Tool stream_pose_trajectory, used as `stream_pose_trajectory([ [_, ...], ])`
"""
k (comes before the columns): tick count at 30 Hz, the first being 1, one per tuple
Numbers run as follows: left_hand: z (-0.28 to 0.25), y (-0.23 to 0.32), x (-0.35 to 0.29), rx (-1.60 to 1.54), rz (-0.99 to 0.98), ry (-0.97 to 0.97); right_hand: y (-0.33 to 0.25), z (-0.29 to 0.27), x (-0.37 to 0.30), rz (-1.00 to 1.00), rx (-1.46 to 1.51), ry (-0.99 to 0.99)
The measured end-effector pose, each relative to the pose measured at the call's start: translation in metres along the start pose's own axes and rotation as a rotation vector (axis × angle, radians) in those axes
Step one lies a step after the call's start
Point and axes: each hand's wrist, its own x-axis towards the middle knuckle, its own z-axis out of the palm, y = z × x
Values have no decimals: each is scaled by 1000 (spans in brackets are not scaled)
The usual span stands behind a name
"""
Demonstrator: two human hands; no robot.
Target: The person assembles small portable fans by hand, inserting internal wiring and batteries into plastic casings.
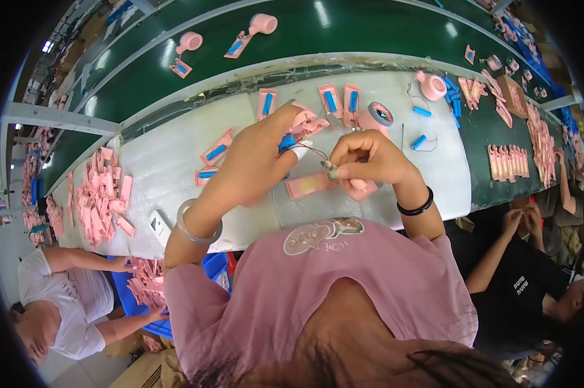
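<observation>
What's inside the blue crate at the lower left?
Pink plastic pieces lie piled in the blue crate, with a co-worker's hand beside them. They hide the crate's bottom, so anything beneath can't be seen.

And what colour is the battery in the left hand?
The battery in the left hand is blue, partly hidden; seen in the head view.

Mauve-pink T-shirt [363,278], cartoon print [324,237], silver left bangle [201,240], black right wristband [417,211]

Head-worn fisheye view, looking down over your chest [350,265] to your hands [256,152], close below; tabletop [153,161] stretches beyond, straight edges bending at rim.
</observation>
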Motion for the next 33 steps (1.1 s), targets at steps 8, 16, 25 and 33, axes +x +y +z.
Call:
stream_pose_trajectory([
  [8,64,-16,4,-963,-120,-43,14,14,-23,-480,-957,664],
  [16,88,-8,9,-1043,-135,30,32,26,-26,-613,-686,795],
  [25,88,1,1,-972,-105,55,31,20,-23,-735,-910,679],
  [33,84,2,-1,-847,-68,30,32,20,-21,-765,-907,685],
])
